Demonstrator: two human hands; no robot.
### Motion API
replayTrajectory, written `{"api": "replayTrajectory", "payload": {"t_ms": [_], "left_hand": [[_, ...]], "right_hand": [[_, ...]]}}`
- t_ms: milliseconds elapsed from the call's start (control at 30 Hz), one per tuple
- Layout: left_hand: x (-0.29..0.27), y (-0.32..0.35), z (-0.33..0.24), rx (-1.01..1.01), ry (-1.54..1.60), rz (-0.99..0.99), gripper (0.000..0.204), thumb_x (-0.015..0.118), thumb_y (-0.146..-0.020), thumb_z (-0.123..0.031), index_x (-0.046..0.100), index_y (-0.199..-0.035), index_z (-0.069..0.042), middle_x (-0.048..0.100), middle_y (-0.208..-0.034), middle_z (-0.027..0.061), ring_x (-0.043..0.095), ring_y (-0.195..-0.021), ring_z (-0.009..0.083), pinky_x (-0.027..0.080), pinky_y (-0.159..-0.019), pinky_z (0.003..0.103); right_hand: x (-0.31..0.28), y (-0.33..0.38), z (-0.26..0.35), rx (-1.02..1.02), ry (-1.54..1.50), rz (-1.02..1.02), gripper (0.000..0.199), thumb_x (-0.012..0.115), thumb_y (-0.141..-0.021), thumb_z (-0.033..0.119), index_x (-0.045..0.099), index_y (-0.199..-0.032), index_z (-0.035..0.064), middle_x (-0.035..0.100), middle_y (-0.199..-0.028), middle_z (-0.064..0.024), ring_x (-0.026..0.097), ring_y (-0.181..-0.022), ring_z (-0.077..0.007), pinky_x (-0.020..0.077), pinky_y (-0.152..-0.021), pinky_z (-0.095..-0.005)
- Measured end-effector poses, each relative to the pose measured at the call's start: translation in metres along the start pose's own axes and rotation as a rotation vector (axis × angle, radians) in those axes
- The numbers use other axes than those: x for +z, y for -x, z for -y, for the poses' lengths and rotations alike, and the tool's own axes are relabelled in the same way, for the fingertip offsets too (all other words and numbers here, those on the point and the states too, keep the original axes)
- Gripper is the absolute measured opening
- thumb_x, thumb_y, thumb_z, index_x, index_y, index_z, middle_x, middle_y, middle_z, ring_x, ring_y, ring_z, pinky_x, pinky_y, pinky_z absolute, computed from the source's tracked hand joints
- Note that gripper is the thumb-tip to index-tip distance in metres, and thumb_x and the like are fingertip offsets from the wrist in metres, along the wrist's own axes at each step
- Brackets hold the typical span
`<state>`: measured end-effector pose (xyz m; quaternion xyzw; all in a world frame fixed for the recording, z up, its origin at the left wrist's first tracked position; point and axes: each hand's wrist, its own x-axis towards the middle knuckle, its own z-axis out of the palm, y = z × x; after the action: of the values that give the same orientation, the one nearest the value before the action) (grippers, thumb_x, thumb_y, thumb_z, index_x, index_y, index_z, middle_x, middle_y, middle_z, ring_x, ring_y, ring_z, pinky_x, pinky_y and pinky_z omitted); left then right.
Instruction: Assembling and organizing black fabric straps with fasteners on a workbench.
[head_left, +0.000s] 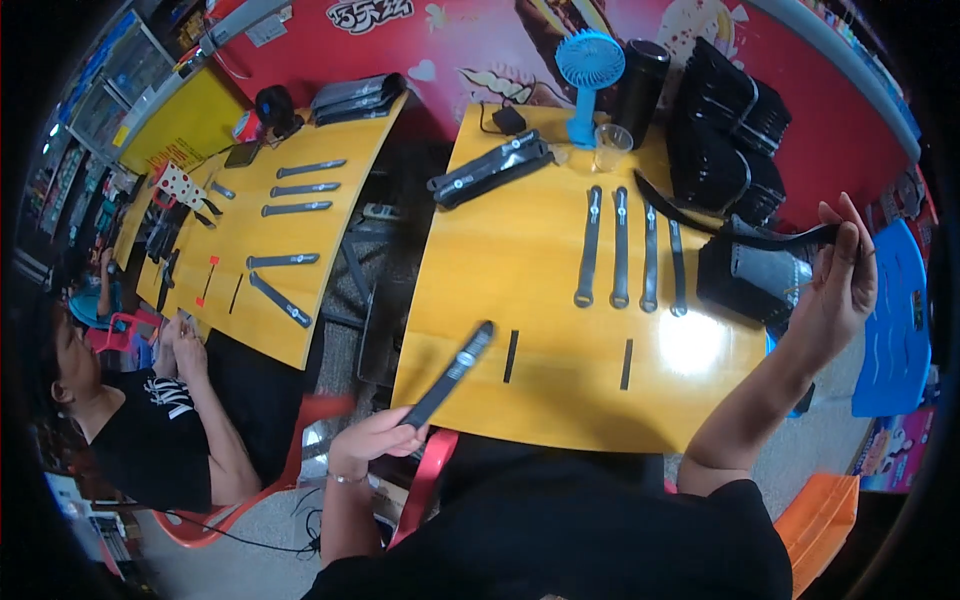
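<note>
My left hand (378,440) is closed around the lower end of a flat dark strap (450,375) with pale print, which points up over the table's near left edge. Raised at the right, my right hand (845,275) pinches the end of a long black strap (785,241). That strap curves away to the left above the table. Under and beside it, several grey straps with ringed ends (589,250) lie in a row. A dark block of stacked straps (735,275) is nearest to my right hand.
On the yellow table (470,290) are a blue fan (588,75), a black cylinder (641,90), a clear cup (612,148), a bundle of straps (490,172), black stacks (725,140) and two dark tape marks (511,357). At left, a person (150,410) sits at another table with straps.
</note>
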<state>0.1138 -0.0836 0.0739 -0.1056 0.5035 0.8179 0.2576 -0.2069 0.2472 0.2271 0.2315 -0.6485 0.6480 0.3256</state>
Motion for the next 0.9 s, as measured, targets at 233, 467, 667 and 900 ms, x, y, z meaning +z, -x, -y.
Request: {"api": "replayTrajectory", "payload": {"t_ms": [233, 467, 667, 900], "left_hand": [[-0.001, -0.026, 0.011, 0.509, 0.351, -0.067, 0.045, 0.035, -0.098, -0.043, 0.049, -0.097, 0.000, 0.039, -0.062, 0.0001, 0.032, -0.050, 0.0070, 0.027, -0.044, 0.020], [0.016, -0.055, -0.007, 0.627, 0.383, 0.003, 0.044, 0.032, -0.098, -0.045, 0.048, -0.103, -0.005, 0.039, -0.060, 0.0029, 0.034, -0.049, 0.0113, 0.030, -0.045, 0.023], [0.026, -0.068, -0.015, 0.673, 0.367, -0.039, 0.040, 0.030, -0.100, -0.042, 0.047, -0.104, -0.006, 0.039, -0.060, 0.0035, 0.036, -0.050, 0.0126, 0.033, -0.045, 0.024], [0.021, -0.072, -0.013, 0.690, 0.356, -0.016, 0.040, 0.030, -0.100, -0.042, 0.047, -0.105, -0.007, 0.040, -0.063, 0.0041, 0.038, -0.052, 0.0132, 0.033, -0.047, 0.024]], "right_hand": [[0.095, 0.029, -0.019, 0.033, 0.085, 0.439, 0.018, 0.068, -0.081, 0.003, 0.070, -0.099, 0.0007, 0.070, -0.085, -0.0075, 0.064, -0.078, -0.0081, 0.0496, -0.069, -0.0195], [0.136, 0.073, -0.075, -0.494, 0.425, 0.577, 0.018, 0.067, -0.073, 0.008, 0.069, -0.090, 0.0135, 0.067, -0.074, -0.0021, 0.061, -0.061, -0.0191, 0.0487, -0.055, -0.0308], [0.126, 0.143, -0.093, -0.234, 0.490, 1.100, 0.019, 0.069, -0.074, 0.024, 0.069, -0.089, 0.0117, 0.068, -0.080, -0.0022, 0.065, -0.069, -0.0215, 0.0509, -0.059, -0.0328], [0.124, 0.147, -0.108, -0.190, 0.570, 1.108, 0.023, 0.070, -0.075, 0.023, 0.068, -0.094, 0.0106, 0.068, -0.101, -0.0019, 0.066, -0.078, -0.0232, 0.0525, -0.067, -0.0332]]}}
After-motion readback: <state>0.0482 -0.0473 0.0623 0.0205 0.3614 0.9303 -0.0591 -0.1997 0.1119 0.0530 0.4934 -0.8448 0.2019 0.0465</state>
